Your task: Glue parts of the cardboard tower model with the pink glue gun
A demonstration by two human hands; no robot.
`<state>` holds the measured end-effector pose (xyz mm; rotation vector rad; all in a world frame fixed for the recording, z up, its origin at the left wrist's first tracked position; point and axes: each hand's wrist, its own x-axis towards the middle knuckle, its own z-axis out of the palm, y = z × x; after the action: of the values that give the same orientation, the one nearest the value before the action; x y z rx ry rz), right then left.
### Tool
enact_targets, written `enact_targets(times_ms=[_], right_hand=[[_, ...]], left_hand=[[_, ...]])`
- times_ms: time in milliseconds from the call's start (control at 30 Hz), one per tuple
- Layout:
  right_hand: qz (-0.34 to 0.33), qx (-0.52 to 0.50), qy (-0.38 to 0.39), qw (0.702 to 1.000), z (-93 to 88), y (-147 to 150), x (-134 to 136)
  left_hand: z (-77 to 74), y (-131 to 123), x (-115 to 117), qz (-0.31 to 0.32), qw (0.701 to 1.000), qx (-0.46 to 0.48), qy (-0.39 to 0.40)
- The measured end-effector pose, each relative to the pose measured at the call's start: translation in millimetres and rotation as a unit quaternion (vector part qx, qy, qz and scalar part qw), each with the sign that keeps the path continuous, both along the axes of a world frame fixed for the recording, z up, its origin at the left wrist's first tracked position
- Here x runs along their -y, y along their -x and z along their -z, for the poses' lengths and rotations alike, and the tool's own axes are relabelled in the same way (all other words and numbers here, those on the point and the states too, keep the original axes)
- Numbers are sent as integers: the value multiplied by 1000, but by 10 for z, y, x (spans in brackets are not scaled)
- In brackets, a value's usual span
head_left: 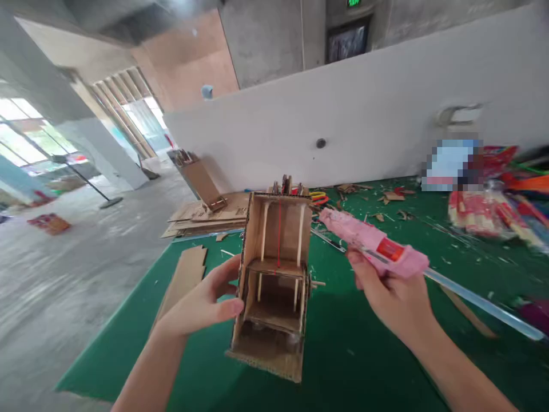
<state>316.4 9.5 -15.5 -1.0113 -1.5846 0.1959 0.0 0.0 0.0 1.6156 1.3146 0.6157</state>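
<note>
My left hand (210, 300) grips the left side of a cardboard box model (274, 274), its thumb at the front edge. The model is open toward me and tilted, with shelf-like partitions, thin wooden sticks standing inside and a red line down the upper compartment. A short stick pokes out of its right side. My right hand (381, 292) is wrapped round the handle of a pink hot glue gun (373, 240), whose nozzle points left at the model's upper right edge, apart from it. A clear glue stick (484, 306) trails from the gun's back end.
Cardboard sheets (210, 214) lie stacked at the back left, with another cardboard structure (199, 180) on them. A cardboard strip (182, 280) is near the table's left edge. Yellow-handled scissors (318, 198), a cutter knife (328, 240), scraps and bagged sticks (480, 212) lie on the green table (351, 360).
</note>
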Motion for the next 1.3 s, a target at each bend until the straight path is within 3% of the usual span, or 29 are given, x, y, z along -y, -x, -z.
enact_targets(times_ms=[333, 600, 800, 967, 1133, 1300], right_hand=[[-17, 32, -3, 999, 70, 23, -18], [-5, 76, -60, 995, 109, -37, -24], [-12, 39, -15, 999, 104, -43, -12], [21, -57, 57, 997, 238, -133, -3], [61, -146, 87, 984, 449, -303, -88], [18, -179, 131, 975, 625, -374, -144]], left_hand=[[71, -83, 56, 53, 997, 47, -25], [104, -66, 66, 42, 997, 51, -39], [159, -46, 81, 38, 996, 71, -29], [250, -216, 38, -21, 993, 110, -32], [223, -554, -209, -131, 978, 106, -124], [180, -647, -540, -167, 962, 118, -183]])
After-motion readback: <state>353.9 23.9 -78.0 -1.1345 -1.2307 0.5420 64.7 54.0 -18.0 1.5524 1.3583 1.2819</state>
